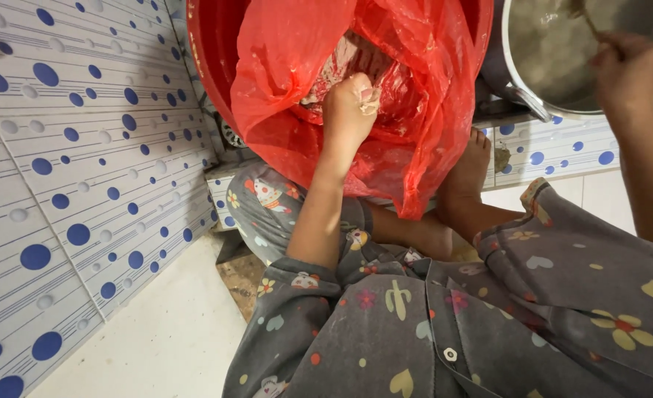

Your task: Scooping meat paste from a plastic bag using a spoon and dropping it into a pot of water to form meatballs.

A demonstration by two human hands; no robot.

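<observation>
Two hands: left hand in red bag

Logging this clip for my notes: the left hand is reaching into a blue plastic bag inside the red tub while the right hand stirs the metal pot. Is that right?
Not quite: the bag is red, not blue. The head view shows the left hand closed inside a red plastic bag lining the red tub, while the right hand holds a utensil in the metal pot.

White wall tiles with blue dots, pale floor — grey patterned clothing, bare foot
</observation>
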